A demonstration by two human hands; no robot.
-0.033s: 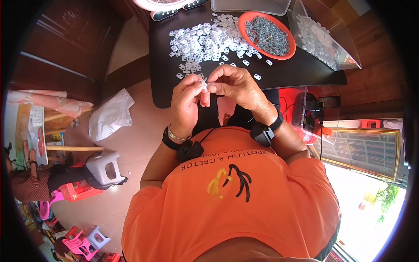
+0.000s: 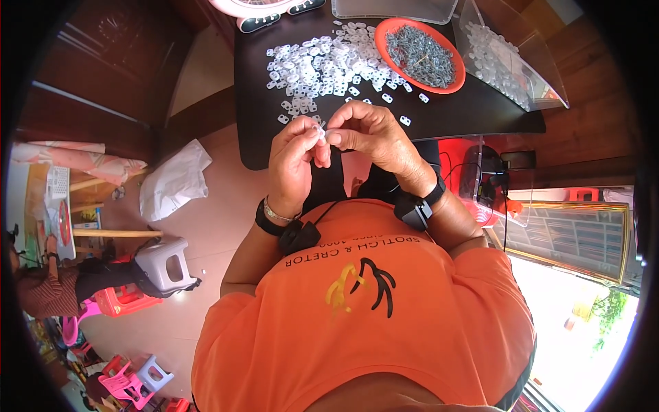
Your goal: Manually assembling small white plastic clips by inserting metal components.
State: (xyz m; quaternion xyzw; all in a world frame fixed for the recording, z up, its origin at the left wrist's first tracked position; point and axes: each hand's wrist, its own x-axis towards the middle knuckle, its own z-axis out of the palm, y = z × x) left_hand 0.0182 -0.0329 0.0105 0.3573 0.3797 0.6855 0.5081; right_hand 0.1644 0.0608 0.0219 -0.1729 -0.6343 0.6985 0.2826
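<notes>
Between my hands, just off the table's near edge, is a small white plastic piece. The fingertips of my left hand pinch it. My right hand meets it from the other side, thumb and forefinger pressed together at the piece; whatever else they hold is too small to make out. Beyond my hands a heap of small white plastic pieces with holes is spread on the dark table. An orange-red plate of small shiny metal parts stands to the right of the heap.
A clear bin at the far right holds many whitish pieces. A clear tray lies at the back edge. On the floor at left are a white bag and a grey stool; a person in a striped top is at far left.
</notes>
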